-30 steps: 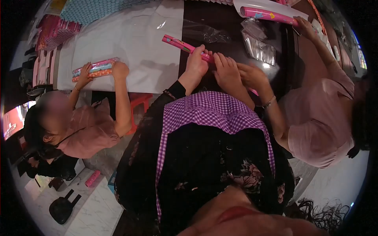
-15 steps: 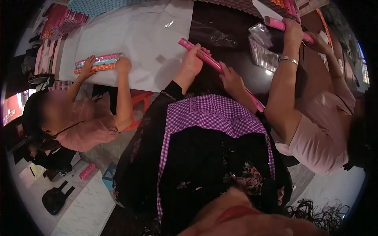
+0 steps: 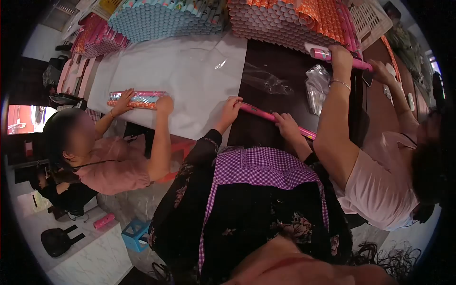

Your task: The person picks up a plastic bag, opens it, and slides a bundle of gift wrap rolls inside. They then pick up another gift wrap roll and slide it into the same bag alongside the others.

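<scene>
My L hand has its fingers closed round the L end of the pink tube; my R hand is clamped on it nearer the other end, fingers bent over the top, thumb hard to see. Tube's by the table's near edge, btwn me & the dark top, slanting so its R end is closer to me. Purple check apron is just below it.

White sheet covers the L part of the table. Loose clear film is mid-table, beyond the tube; clear plastic packs lie farther R. Along the far edge: blue rolls stacked L of ctr, orange rolls R of ctr, pink rolls twd the far L corner. White basket is at the far R corner.

Co-worker on my L has both hands on a wrapped pack of pink, blue & orange rolls, nr the near edge, over the sheet. Co-worker on my R has both hands on a second pink tube, in front of the orange rolls.

Red stool is partly under the near edge; blue stool is on the floor, L of me.
</scene>
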Demonstrator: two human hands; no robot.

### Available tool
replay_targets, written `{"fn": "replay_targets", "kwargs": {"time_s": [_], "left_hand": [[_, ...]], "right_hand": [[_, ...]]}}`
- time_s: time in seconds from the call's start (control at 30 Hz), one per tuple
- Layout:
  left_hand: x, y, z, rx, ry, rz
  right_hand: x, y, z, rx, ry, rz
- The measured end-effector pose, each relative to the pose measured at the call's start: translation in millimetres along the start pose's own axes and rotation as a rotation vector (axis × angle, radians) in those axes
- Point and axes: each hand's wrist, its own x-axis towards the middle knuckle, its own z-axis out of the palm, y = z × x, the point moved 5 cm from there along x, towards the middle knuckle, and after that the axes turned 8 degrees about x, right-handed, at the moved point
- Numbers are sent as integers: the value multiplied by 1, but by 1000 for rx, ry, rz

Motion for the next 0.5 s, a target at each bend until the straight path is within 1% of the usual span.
{"fn": "replay_targets", "kwargs": {"time_s": [0.07,0.1,0.17,0.3,0.37,0.43,0.5], "left_hand": [[4,-8,3,157,3,162],[6,-17,5,153,-7,173],[8,-21,6,279,-32,309],[5,-6,0,334,-35,327],[5,-6,-3,367,-26,430],[5,-9,-4,380,-8,453],[4,-8,-7,397,11,469]], "right_hand": [[2,-1,1,-22,38,-23],[2,-1,1,-38,69,-50],[4,3,3,-57,95,-37],[7,6,5,-64,166,-55],[8,6,5,-90,163,-47],[9,3,8,-111,147,-59],[8,1,5,-157,214,-16]]}}
